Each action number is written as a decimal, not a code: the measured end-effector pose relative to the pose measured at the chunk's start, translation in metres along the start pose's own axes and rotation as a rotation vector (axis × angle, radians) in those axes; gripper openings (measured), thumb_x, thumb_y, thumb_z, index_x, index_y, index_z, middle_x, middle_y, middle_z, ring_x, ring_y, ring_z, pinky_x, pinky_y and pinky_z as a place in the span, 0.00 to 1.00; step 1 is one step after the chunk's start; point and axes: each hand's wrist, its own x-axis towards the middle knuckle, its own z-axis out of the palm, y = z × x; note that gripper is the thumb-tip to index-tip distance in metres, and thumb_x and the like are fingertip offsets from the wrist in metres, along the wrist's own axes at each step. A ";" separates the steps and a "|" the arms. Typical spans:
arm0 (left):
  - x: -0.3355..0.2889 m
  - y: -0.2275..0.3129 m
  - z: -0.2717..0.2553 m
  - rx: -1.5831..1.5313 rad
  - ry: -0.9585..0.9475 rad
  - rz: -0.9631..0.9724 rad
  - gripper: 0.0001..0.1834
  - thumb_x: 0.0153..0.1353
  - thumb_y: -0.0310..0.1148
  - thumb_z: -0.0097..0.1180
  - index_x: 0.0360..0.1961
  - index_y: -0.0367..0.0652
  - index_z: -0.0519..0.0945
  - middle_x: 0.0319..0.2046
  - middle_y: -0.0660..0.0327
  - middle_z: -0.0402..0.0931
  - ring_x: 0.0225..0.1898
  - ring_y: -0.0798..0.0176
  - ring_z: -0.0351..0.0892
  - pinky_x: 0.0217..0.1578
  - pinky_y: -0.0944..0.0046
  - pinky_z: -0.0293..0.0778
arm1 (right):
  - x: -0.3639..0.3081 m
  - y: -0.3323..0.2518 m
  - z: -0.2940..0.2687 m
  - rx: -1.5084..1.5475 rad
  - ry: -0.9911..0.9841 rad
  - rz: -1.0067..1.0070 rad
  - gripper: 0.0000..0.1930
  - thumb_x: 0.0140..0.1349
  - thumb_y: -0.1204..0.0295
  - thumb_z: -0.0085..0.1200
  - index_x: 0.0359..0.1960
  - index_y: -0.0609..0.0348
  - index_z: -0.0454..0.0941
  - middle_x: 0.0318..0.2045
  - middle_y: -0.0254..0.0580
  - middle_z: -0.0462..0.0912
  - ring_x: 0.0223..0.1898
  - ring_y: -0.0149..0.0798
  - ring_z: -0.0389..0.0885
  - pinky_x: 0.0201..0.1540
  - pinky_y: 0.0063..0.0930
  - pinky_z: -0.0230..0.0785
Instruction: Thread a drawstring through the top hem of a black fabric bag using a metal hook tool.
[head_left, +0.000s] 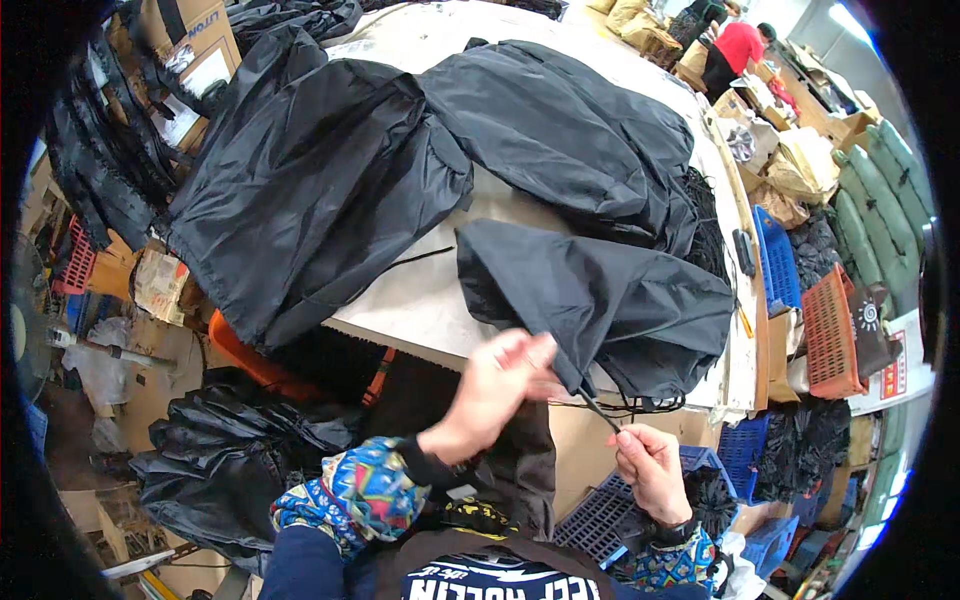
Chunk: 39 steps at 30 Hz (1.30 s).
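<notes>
A black fabric piece, apparently a drawstring bag [640,300], lies partly over the near table edge in front of me. From its near corner a dark cord [600,408] runs down to my right hand [648,468], whose thumb and fingers pinch its end. My left hand [500,385] is beside that corner; motion smears its fingers, and I cannot tell whether they touch the cloth. Thin black cords [640,404] hang at the bag's lower edge. Farther back lie a heap of black fabric [560,130] and, to the left, another large black fabric pile [310,180] hanging over the edge.
The white table [400,312] spreads ahead, with a bundle of black cords [708,225] at its right side. Blue crates [595,515] and an orange basket [832,335] stand at the right. Black cloth [240,450] is piled low left. A person in red [738,50] bends at the far right.
</notes>
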 end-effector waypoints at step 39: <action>0.069 0.067 -0.092 1.765 -0.440 0.718 0.20 0.41 0.21 0.55 0.41 0.35 0.77 0.45 0.47 0.74 0.50 0.44 0.71 0.54 0.52 0.67 | -0.046 0.040 -0.119 0.130 1.143 -0.445 0.10 0.66 0.70 0.45 0.43 0.62 0.75 0.19 0.21 0.60 0.18 0.19 0.56 0.19 0.14 0.50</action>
